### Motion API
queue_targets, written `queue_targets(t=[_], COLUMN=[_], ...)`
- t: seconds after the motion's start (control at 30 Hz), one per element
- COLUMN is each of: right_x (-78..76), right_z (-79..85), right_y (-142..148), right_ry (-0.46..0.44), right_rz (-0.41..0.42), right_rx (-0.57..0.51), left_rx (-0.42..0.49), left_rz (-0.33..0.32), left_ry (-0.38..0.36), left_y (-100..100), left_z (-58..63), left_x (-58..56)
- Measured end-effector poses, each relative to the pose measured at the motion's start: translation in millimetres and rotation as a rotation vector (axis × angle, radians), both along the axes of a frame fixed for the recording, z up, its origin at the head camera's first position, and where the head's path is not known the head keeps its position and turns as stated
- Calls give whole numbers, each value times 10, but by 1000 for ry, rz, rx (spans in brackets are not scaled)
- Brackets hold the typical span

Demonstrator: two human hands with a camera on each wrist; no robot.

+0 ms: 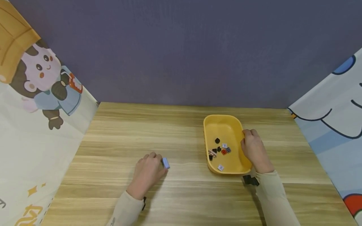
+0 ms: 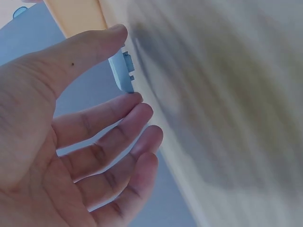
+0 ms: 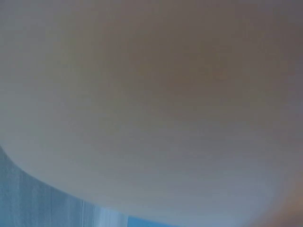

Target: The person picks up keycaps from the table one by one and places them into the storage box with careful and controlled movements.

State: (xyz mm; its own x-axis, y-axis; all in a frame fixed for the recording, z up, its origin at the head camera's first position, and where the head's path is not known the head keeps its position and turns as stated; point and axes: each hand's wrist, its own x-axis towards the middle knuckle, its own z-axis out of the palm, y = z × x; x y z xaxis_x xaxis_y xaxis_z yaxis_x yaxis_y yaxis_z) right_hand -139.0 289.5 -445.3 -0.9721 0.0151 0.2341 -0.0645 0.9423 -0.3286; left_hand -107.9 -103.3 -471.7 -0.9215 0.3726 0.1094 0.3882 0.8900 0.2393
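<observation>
My left hand (image 1: 150, 171) is low over the left-centre of the table, pinching a small light blue plastic piece (image 1: 165, 163) between thumb and index finger. In the left wrist view, small tabs stick out from one side of that blue piece (image 2: 121, 73), and the other fingers are loosely bent. At the right, my right hand (image 1: 255, 150) grips the right rim of a yellow plastic basket (image 1: 223, 121). Inside it lie several small pieces: black ones (image 1: 217, 140), a red one (image 1: 224, 152), a grey-blue one and white ones (image 1: 220, 167). A blurred pale surface fills most of the right wrist view.
The wood-grain table (image 1: 181, 194) meets a dark blue-grey panel (image 1: 181, 56) at the back. Printed cartoon sheets stand at the left (image 1: 42, 141) and right (image 1: 333, 125). Dark straps show at both wrists.
</observation>
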Motion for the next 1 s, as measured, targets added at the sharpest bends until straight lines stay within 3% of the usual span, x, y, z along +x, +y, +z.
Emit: queue_targets(t=[0.17, 0.33, 0.6, 0.8, 1.0], right_x=[-8, -20, -19, -14, -4], right_z=[9, 15, 31, 20, 6], right_y=[-1, 2, 10, 14, 1], right_ry=[6, 17, 21, -3, -11], right_rz=[-2, -4, -7, -6, -10], right_rx=[-1, -4, 4, -10, -9], left_rx=[35, 61, 41, 18, 26], left_rz=[-29, -71, -195, -300, -359], left_ry=[73, 74, -12, -51, -37], left_y=[84, 281, 938, 1502, 1825], left_z=[99, 283, 566, 597, 549], left_x=[-98, -237, -555, -819, -929])
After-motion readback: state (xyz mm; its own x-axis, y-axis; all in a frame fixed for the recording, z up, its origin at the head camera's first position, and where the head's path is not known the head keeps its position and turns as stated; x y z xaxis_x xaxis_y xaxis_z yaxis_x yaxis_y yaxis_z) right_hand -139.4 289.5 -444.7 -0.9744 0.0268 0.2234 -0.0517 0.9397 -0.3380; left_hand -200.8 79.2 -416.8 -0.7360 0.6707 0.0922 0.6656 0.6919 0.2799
